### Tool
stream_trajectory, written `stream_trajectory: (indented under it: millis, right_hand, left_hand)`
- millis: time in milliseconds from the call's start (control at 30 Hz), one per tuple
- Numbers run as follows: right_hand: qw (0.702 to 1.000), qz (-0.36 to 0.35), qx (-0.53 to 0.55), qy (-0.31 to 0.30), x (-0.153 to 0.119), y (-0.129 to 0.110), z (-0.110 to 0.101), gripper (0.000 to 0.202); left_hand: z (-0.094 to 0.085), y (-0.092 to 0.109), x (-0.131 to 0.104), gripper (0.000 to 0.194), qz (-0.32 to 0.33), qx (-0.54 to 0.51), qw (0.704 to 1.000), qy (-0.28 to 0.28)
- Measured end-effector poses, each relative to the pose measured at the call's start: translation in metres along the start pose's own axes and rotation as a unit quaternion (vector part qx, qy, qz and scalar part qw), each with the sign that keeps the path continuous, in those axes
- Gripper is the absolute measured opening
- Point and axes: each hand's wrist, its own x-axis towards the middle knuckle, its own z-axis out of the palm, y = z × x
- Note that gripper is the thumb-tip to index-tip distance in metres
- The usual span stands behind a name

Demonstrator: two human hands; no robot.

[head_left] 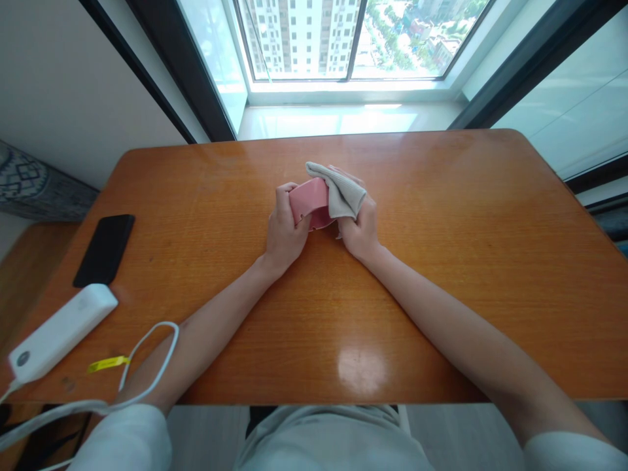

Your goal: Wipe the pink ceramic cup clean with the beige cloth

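Above the wooden table, my left hand (287, 229) grips a curved pink object (310, 197) by its left side, thumb at its lower edge. My right hand (362, 224) is closed around a folded light grey cloth (341, 190), which lies against the right side of the pink object and partly covers it. The fingers of my right hand are mostly hidden behind the cloth. What the pink object is, I cannot make out for certain.
A black phone (104, 250) and a white power strip (63, 332) lie at the left of the wooden table (466, 261). A white cable (169, 353) with a yellow tag (108, 364) loops over my left forearm. Beyond the far edge is a window (350, 39).
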Motion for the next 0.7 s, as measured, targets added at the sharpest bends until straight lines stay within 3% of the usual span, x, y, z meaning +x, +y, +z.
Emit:
stream_trajectory:
  millis: [100, 233, 367, 467, 567, 700]
  right_hand:
    - [0.997, -0.067, -0.035, 0.008, 0.000, -0.005, -0.001, 0.057]
    - [0.991, -0.100, -0.087, -0.005, -0.002, -0.005, 0.001, 0.069]
    - [0.980, -0.146, -0.131, -0.032, -0.004, -0.006, 0.004, 0.069]
    - [0.972, -0.180, -0.145, -0.035, -0.007, -0.009, 0.008, 0.069]
    - [0.972, -0.184, -0.148, -0.018, -0.009, -0.013, 0.009, 0.073]
    - [0.981, -0.127, -0.145, -0.007, -0.008, -0.017, 0.003, 0.070]
  left_hand:
    - [-0.001, 0.002, 0.000, 0.057, 0.002, -0.002, 1.000, -0.021]
    - [-0.002, 0.004, -0.001, 0.049, 0.015, -0.002, 0.999, -0.034]
    - [-0.003, 0.004, -0.003, 0.042, 0.032, 0.001, 0.999, -0.033]
    - [-0.006, 0.007, -0.004, 0.035, 0.006, 0.012, 0.999, -0.047]
    - [-0.007, 0.013, -0.005, 0.033, -0.028, 0.018, 0.997, -0.063]
    - [-0.006, 0.016, -0.004, 0.041, -0.032, 0.015, 0.997, -0.062]
